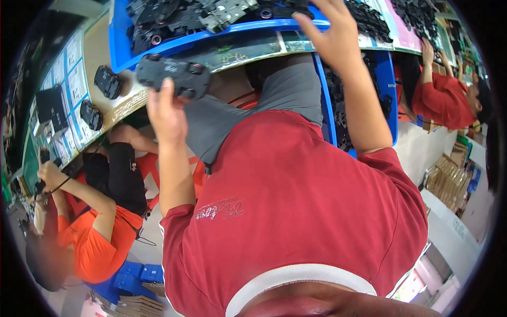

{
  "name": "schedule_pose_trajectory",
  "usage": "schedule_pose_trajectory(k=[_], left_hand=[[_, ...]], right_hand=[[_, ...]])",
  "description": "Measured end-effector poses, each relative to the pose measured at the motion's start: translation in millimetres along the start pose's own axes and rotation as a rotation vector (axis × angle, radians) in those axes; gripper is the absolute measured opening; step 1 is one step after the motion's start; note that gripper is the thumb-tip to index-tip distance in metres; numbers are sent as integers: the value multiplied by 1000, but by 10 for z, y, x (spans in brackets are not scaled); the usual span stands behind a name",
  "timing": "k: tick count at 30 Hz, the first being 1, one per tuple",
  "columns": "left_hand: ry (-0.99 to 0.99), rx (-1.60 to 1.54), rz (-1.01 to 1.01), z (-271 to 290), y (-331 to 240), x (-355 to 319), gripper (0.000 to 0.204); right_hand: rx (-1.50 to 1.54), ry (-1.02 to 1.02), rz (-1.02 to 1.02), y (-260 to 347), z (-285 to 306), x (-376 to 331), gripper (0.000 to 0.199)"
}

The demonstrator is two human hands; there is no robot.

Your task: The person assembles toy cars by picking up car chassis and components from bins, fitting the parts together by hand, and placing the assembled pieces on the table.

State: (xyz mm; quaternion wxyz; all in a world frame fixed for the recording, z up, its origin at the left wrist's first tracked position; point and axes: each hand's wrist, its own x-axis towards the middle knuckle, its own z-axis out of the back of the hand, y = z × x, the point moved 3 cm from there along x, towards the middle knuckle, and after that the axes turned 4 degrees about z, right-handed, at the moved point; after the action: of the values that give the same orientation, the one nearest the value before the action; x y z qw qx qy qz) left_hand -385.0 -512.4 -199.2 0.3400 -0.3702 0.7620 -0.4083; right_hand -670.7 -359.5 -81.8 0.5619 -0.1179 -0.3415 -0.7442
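My left hand (pixel 168 117) grips a black toy car chassis (pixel 173 76) by its near edge, thumb on top. It is held just in front of the bench edge, by the near left corner of a blue bin (pixel 119 50). Black and grey plastic car parts (pixel 195 16) are heaped in that bin. Over the bin's right end, my right hand (pixel 335 39) is open with thumb and fingers spread, and nothing shows in it. The top of the picture cuts off some of its fingertips.
Two black car bodies (pixel 108 82) (pixel 92 114) sit on the bench at left, near a black box (pixel 51 108). Rows of black parts (pixel 367 21) lie at right. Another blue bin (pixel 326 100) stands below the bench beside my right arm. Co-workers sit at left (pixel 100 238) and right (pixel 443 100).
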Motion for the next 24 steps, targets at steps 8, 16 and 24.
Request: schedule_pose_trajectory(k=[8, 16, 24], left_hand=[[-291, 43, -279, 1653, -726, 171, 34], [-501, 263, -223, 2460, -1286, 538, 29], [-537, 455, -94, 3172, -1726, 2329, 31]], right_hand=[[-89, 301, 7, -816, -666, 233, 41], [16, 250, -299, -1146, -615, 203, 27], [-90, 393, -218, -1007, -433, 121, 50]])
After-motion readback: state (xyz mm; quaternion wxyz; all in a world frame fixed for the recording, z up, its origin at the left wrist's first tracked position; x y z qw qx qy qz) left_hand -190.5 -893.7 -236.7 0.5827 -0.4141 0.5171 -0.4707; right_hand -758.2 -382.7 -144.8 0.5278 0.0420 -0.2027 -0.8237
